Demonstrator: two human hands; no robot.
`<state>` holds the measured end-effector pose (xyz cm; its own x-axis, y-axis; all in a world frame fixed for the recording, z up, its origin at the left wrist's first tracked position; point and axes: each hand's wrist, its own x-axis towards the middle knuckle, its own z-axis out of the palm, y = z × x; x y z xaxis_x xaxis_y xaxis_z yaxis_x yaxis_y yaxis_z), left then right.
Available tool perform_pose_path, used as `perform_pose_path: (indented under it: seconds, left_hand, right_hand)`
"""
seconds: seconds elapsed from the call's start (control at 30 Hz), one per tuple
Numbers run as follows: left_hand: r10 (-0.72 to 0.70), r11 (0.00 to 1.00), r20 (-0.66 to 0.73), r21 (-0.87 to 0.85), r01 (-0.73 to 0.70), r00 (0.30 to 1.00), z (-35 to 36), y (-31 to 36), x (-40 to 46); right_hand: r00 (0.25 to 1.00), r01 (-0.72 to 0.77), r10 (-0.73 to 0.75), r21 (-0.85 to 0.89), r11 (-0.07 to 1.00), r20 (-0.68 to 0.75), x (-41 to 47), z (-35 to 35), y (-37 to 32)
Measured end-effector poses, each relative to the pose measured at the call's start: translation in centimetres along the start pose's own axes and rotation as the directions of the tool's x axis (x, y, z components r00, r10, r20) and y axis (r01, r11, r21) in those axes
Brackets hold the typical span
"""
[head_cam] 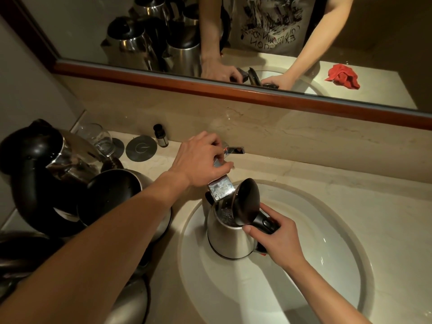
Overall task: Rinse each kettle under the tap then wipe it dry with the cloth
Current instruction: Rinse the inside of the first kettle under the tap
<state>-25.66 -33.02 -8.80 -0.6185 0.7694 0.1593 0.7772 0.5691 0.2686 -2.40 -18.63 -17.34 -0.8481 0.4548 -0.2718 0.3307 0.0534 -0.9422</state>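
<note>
Forearms reach in from the bottom edge over a pale stone desk with an oval white sink set into it. Nearest on the left, dark-lidded steel kettles crowd the desk edge: one low at the bottom, one with a black domed lid just beside the sink, and a tilted one with a thick black handle behind it, all touching or nearly so.

Inside the sink, toward its left side, stands the steel kettle being rinsed, upright, its dark lid flipped up and open. The right hand has its grip clenched round the kettle's black handle, thumb lying along the top. The flat chrome tap spout juts out over the kettle's open mouth, and water glitters inside the body.

Farther back, the left hand reaches to the tap, its fingers curled and grasping the chrome lever at the rear of the desk.

Behind the kettles sit a clear glass, two round grey coasters and a small dark bottle against the marble upstand. Above runs a wood-framed mirror; in its reflection a red cloth lies crumpled on the desk to the right of the sink, well apart from the kettle.
</note>
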Motion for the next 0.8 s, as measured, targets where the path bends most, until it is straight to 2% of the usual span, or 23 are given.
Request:
perform_pose_path:
  seconds: [0.8]
  left_hand:
    - [0.012, 1.000, 0.001, -0.008, -0.012, 1.000, 0.17, -0.15, -0.01]
  right_hand:
    - [1.000, -0.005, 0.005, -0.004, 1.000, -0.004, -0.02, 0.01, -0.10]
